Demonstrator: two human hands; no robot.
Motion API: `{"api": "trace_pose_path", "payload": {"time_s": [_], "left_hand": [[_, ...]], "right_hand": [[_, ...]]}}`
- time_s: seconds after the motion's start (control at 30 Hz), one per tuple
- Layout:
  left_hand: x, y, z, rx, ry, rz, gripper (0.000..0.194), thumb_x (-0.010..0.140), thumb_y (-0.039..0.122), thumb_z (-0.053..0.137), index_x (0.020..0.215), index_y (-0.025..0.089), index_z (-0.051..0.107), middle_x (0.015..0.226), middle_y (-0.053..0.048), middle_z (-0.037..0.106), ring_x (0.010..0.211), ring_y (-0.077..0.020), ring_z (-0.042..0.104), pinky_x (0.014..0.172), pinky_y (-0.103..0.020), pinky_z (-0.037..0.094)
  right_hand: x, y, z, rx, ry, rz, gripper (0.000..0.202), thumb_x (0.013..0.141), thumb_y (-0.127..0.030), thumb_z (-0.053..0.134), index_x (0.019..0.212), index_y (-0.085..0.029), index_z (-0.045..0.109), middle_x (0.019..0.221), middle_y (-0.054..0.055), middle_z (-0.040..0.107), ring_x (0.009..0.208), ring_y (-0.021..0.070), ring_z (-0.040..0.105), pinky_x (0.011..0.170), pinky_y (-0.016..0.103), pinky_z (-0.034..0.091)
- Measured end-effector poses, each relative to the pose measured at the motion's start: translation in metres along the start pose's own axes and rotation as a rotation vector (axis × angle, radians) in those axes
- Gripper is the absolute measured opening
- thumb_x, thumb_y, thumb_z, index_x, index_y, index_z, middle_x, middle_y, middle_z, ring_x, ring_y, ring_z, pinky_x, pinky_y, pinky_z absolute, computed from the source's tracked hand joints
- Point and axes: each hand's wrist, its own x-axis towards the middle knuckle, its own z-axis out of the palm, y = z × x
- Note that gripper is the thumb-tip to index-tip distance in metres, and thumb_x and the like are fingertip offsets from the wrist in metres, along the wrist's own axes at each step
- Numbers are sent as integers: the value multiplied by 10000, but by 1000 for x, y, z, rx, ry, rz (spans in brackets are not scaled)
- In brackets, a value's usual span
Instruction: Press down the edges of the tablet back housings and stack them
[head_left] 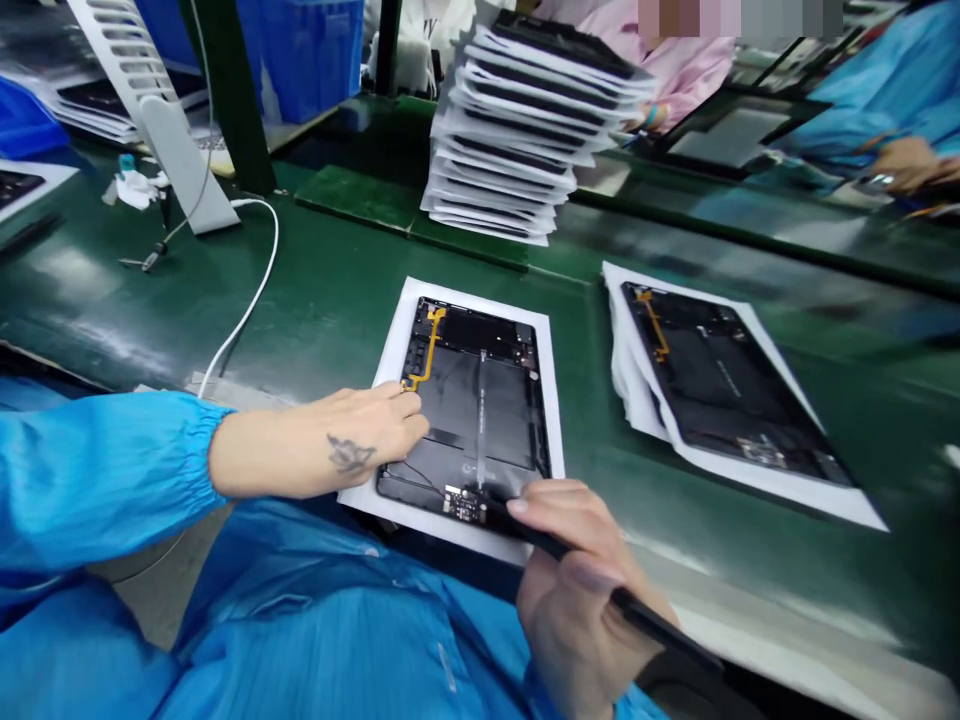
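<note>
An opened tablet [457,420] with black inner parts lies on a white sheet [551,400] on the bench in front of me. An orange flex cable [429,352] runs along its left side. My left hand [375,425] rests over the tablet's left edge, fingers curled at the lower end of that cable. Whatever lies under those fingertips is hidden. Gripped in my right hand [592,570] is a slim black pen-like tool [660,630], slanting toward a small circuit board [465,503] at the tablet's bottom edge. The tool's tip is too dark and blurred to make out.
Another opened tablet [735,380] sits on white sheets to the right. Behind stands a tall stack of tablets between sheets [517,130]. At left are a white stand [187,160], a white cable [270,260] and blue bins [307,60]. Co-workers' sleeves [885,90] show across the bench.
</note>
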Motion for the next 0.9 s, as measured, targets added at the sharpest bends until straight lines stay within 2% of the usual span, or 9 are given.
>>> {"api": "trace_pose_path", "payload": {"time_s": [0.07,0.13,0.23,0.3,0.43,0.53,0.7,0.83,0.9], "left_hand": [[-2,3,1,-47,-36,7,246,903,-17,454,995,208,496,1018,-42,563,883,-192,519,727,-288,396],[-5,7,3,-145,-15,-30,222,920,-8,418,951,210,454,951,-24,550,829,-176,503,729,-286,386],[-10,15,8,-319,30,-158,173,991,89,396,879,220,416,804,23,495,692,-137,453,653,-259,358],[-14,20,14,-413,56,-246,150,1031,176,389,904,223,454,798,29,513,679,-124,471,640,-244,368],[-18,23,28,-604,132,-363,107,1038,301,429,1105,252,496,835,24,573,726,-129,562,650,-229,442],[-17,22,34,-659,160,-369,126,1036,312,429,1145,261,468,758,46,518,653,-118,529,594,-211,442],[-15,20,34,-597,227,-287,174,1017,259,433,1184,247,483,734,51,530,605,-108,529,560,-202,421],[-20,22,30,-523,229,-311,231,1022,242,452,1252,246,476,772,47,555,620,-99,544,593,-202,435],[-23,24,30,-483,292,-342,285,1024,243,487,1308,250,460,821,38,583,661,-100,569,633,-206,458]], "right_hand": [[-1,-3,-1,-49,-17,-55,383,1062,-393,421,984,-192,738,875,86,670,898,260,667,755,440,534],[-1,-5,0,-76,-64,-137,388,1071,-387,392,1110,-180,717,968,107,687,974,279,673,795,454,539],[1,-7,6,-137,-206,-258,361,1070,-331,409,1262,-133,644,988,114,698,910,244,672,753,394,524],[5,-8,11,-253,-311,-274,300,1053,-249,460,1247,-105,638,951,104,695,839,210,639,712,354,483],[14,-12,23,-399,-460,-194,168,1010,-146,514,1030,-139,681,914,66,677,796,183,550,681,340,395],[14,-13,31,-372,-481,-184,174,976,-81,514,912,-161,654,892,44,663,800,177,515,693,339,365],[9,-7,39,-390,-453,-212,174,910,-25,539,880,-171,630,876,42,650,799,183,494,691,345,334],[7,-5,44,-342,-467,-211,181,929,-36,532,841,-174,609,847,41,647,787,184,498,689,355,315],[9,-5,45,-306,-438,-168,175,956,-59,533,845,-176,602,837,39,639,777,179,496,694,352,318]]}}
